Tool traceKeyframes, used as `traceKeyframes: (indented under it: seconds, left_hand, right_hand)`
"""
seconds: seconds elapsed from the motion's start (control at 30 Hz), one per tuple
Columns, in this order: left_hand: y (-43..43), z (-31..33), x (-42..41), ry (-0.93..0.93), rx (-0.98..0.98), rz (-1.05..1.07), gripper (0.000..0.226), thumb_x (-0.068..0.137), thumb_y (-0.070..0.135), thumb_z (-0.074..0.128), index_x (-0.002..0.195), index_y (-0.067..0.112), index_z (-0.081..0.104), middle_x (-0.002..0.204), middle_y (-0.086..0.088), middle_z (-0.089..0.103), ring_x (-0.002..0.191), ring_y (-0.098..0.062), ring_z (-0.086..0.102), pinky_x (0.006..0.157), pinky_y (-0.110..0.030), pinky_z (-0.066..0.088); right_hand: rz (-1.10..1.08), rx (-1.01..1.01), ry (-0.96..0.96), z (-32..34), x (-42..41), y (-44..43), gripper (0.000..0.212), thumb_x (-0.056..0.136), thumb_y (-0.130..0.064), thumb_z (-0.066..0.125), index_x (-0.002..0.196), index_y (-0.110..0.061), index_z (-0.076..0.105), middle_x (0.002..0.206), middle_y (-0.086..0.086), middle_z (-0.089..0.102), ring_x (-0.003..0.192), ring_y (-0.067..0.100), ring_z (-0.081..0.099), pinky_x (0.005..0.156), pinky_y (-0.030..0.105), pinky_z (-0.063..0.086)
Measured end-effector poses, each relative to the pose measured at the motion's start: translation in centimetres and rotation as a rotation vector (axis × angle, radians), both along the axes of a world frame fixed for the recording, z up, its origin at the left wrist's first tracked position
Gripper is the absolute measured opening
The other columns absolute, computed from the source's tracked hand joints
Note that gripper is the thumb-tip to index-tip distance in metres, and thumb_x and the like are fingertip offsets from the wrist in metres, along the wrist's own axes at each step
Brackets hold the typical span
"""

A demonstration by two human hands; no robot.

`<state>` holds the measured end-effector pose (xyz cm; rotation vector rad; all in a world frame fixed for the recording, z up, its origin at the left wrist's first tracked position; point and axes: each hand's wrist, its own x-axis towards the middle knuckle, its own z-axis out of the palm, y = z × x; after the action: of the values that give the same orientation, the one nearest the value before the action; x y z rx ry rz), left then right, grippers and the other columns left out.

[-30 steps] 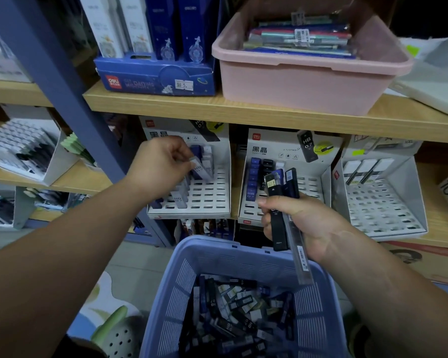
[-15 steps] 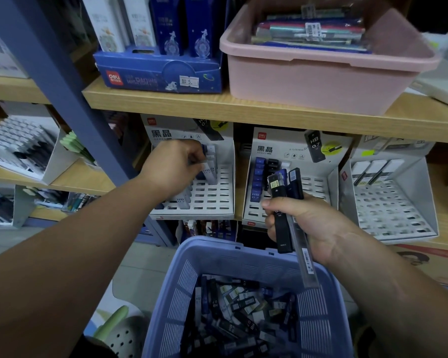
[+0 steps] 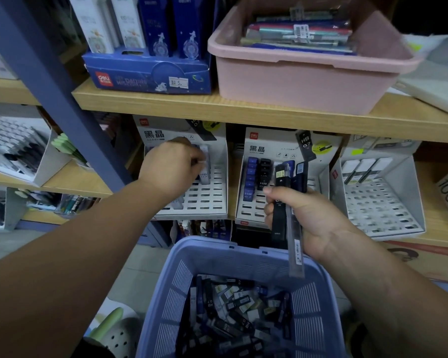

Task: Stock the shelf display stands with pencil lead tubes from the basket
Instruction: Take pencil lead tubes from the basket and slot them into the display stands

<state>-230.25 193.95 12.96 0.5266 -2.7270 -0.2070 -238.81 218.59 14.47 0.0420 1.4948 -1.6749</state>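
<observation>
Here, left hand (image 3: 171, 169) pinching a tube (image 3: 204, 161) at stand (image 3: 212, 197) (arm outstretched), right hand (image 3: 308, 218) gripping tubes (image 3: 279, 177).

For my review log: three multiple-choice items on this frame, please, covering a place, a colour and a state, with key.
1. Where is the left hand? A) at the left white slotted cardboard display stand B) on the pink tub C) on the floor
2. What colour is the slatted plastic basket of loose pencil lead tubes? A) green B) pale blue C) red
3. What is the right hand doing? A) hanging empty B) lying flat C) gripping several dark lead tubes
Key: 1A, its fingers reach that stand's upper rows; 2B, its rim and walls are pale blue; 3C, its fingers curl round them.
</observation>
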Motion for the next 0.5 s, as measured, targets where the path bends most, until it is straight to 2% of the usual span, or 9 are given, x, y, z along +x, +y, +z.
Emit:
traceKeyframes:
  seconds: [0.07,0.1,0.17,0.23,0.27,0.37,0.5]
  left_hand:
    - [1.6,1.2,0.1,0.06,0.075,0.011,0.013,0.091,0.03,0.067,0.095,0.022,0.077,0.091,0.0,0.072,0.083,-0.02,0.066,0.07,-0.034,0.055]
    - [3.0,1.9,0.2,0.067,0.204,0.014,0.014,0.091,0.033,0.067,0.088,0.022,0.075,0.084,0.003,0.071,0.075,-0.013,0.065,0.067,-0.03,0.053]
    - [6.3,3.3,0.7,0.005,0.583,0.011,0.021,0.09,0.04,0.069,0.078,0.023,0.072,0.074,0.004,0.07,0.061,-0.004,0.062,0.058,-0.022,0.049]
    - [9.7,4.1,1.6,-0.111,0.926,-0.019,0.022,0.087,0.041,0.072,0.08,0.02,0.071,0.076,0.0,0.073,0.06,-0.009,0.065,0.053,-0.021,0.048]
    - [11.2,4.3,2.1,-0.161,1.027,-0.05,0.022,0.085,0.04,0.074,0.083,0.018,0.071,0.078,-0.003,0.074,0.062,-0.013,0.067,0.053,-0.024,0.05]
    - [14.1,4.0,3.2,-0.219,1.184,-0.107,0.026,0.081,0.026,0.081,0.096,0.013,0.065,0.077,-0.008,0.075,0.067,-0.019,0.07,0.065,-0.036,0.056]
    - [15.2,3.3,3.6,-0.181,1.318,-0.097,0.029,0.083,0.005,0.078,0.103,0.009,0.058,0.076,-0.013,0.075,0.067,-0.022,0.07,0.065,-0.035,0.06]
  right_hand:
    - [-0.085,-0.04,-0.005,0.1,0.0,-0.1,0.022,0.081,-0.01,0.08,0.1,-0.005,0.069,0.067,0.007,0.065,0.057,0.019,0.062,0.055,0.03,0.054]
    - [-0.132,-0.063,-0.011,0.2,0.0,-0.1,0.026,0.082,-0.007,0.079,0.105,-0.004,0.068,0.066,0.006,0.066,0.055,0.018,0.063,0.052,0.028,0.054]
    - [-0.221,-0.089,-0.005,0.2,0.1,-0.4,0.033,0.083,-0.004,0.076,0.114,-0.001,0.066,0.065,0.007,0.067,0.051,0.017,0.064,0.047,0.027,0.053]
    - [-0.299,-0.079,0.034,0.1,0.1,-0.6,0.04,0.082,-0.004,0.077,0.119,-0.002,0.064,0.074,0.009,0.07,0.056,0.018,0.068,0.05,0.031,0.055]
    - [-0.333,-0.073,0.056,-0.2,0.1,-0.7,0.042,0.081,-0.004,0.078,0.12,-0.004,0.064,0.081,0.01,0.071,0.061,0.019,0.069,0.053,0.033,0.056]
    - [-0.401,-0.068,0.097,-1.0,0.3,-0.8,0.042,0.079,-0.006,0.078,0.119,-0.009,0.064,0.09,0.011,0.071,0.074,0.024,0.071,0.064,0.042,0.062]
    - [-0.388,-0.069,0.057,-1.0,0.9,-0.5,0.046,0.077,-0.012,0.082,0.118,-0.012,0.062,0.095,0.011,0.071,0.085,0.029,0.071,0.082,0.053,0.06]
